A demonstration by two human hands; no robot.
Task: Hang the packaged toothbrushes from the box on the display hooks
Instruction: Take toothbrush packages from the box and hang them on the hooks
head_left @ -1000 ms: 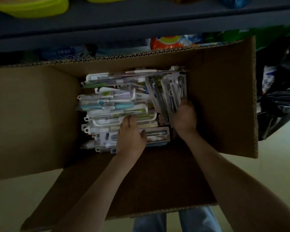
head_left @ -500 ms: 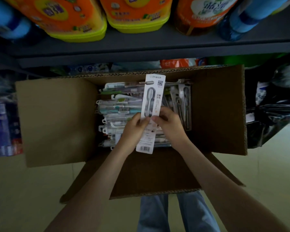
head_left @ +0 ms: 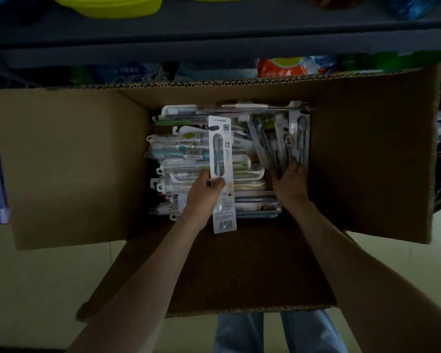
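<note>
In the box [head_left: 69, 169], left hand [head_left: 205, 192] pinches a toothbrush pack [head_left: 222, 171].

A shop, by the look of it: a grey metal shelf [head_left: 214, 34] carries yellow-green plastic containers [head_left: 107, 3], the level below holds bright bagged goods [head_left: 285, 67], and an open cardboard box [head_left: 69, 169] over the pale tiled floor [head_left: 36, 289] is packed with carded toothbrushes [head_left: 183, 154] with hang tabs, all in retail packaging

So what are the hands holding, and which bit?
The left hand pinches the white toothbrush pack just below its middle. The right hand touches boxed packs; its grip cannot be told.
</note>
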